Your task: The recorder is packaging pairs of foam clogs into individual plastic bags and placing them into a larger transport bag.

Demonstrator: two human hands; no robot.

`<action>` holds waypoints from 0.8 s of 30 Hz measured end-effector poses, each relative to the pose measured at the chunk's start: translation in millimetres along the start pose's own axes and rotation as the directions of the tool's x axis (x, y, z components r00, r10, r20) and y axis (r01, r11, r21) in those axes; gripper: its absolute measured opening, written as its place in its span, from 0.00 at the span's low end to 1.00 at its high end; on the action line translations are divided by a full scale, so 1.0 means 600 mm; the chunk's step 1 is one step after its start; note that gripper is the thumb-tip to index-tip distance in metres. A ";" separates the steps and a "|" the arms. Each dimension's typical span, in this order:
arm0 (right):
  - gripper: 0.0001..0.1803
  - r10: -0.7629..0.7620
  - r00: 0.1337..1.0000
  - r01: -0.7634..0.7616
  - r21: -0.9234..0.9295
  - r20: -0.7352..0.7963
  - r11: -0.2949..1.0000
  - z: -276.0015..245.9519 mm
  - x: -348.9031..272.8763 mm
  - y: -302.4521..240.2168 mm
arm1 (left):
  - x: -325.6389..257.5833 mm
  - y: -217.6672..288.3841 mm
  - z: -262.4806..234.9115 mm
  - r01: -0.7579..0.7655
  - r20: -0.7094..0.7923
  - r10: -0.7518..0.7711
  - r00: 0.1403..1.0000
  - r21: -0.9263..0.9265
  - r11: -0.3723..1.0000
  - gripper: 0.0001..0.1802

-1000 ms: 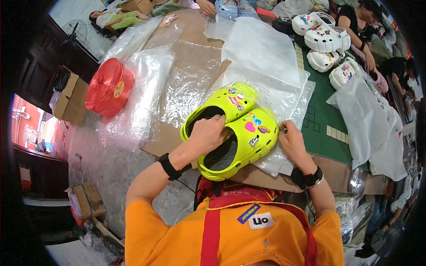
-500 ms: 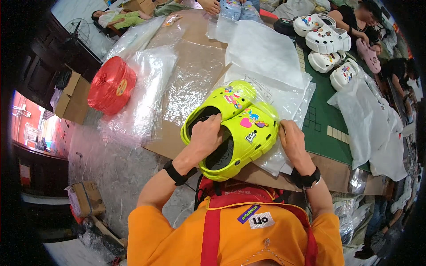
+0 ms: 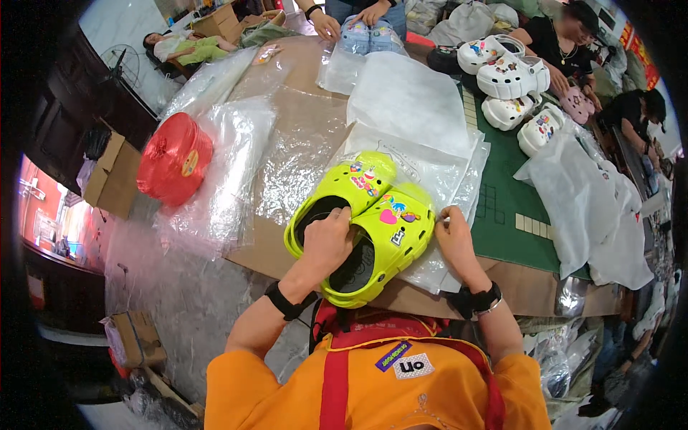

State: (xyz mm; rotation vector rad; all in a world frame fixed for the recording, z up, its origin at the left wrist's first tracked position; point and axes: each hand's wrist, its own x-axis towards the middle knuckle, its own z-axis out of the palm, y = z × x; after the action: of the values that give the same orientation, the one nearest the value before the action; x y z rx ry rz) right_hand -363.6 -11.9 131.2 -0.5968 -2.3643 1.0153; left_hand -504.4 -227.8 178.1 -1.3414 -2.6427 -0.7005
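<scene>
A pair of lime-green clogs (image 3: 376, 223) rests at the near edge of the counter (image 3: 304, 64), toes pointing between one and two o'clock, partly over white plastic bags (image 3: 462, 168). The left hand (image 3: 328, 242) keeps its grip, fingers curled closed over the adjoining rims at the foot openings. At three o'clock from the pair, the right hand (image 3: 454, 240) stays by the outer side, fingertips bent inward; whether its grip pinches clog or plastic cannot be told. Over the past second the view shifts while hands and footwear hold nearly the same relation, suggesting a steadying pause rather than progress. The clearer change comes at two o'clock, where a co-worker (image 3: 550, 44) now has a pink clog (image 3: 577, 105) turned toe-forward, apart from the lime-green pair.
</scene>
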 end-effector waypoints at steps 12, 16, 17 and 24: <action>0.10 -0.056 0.993 0.079 0.242 -0.102 0.967 0.018 0.040 -0.015 | 0.004 -0.026 -0.014 0.057 -0.096 -0.074 0.993 -0.174 0.983 0.13; 0.12 -0.167 0.984 0.175 0.139 -0.068 0.975 0.017 0.043 -0.017 | 0.003 -0.028 -0.007 0.078 -0.100 -0.096 0.990 -0.168 0.983 0.12; 0.12 -0.144 0.989 0.148 0.128 -0.036 0.981 0.018 0.041 -0.015 | 0.002 -0.026 -0.006 0.081 -0.110 -0.101 0.989 -0.173 0.982 0.11; 0.11 -0.057 0.992 0.073 0.137 -0.116 0.988 0.034 0.036 -0.015 | -0.011 -0.022 -0.004 0.088 -0.098 -0.104 0.990 -0.149 0.985 0.13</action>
State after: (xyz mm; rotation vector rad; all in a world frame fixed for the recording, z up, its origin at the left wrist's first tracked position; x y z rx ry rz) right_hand -394.3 -16.2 131.2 -0.5069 -2.1798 1.0808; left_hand -511.0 -240.0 173.8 -1.1787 -2.6307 -0.9651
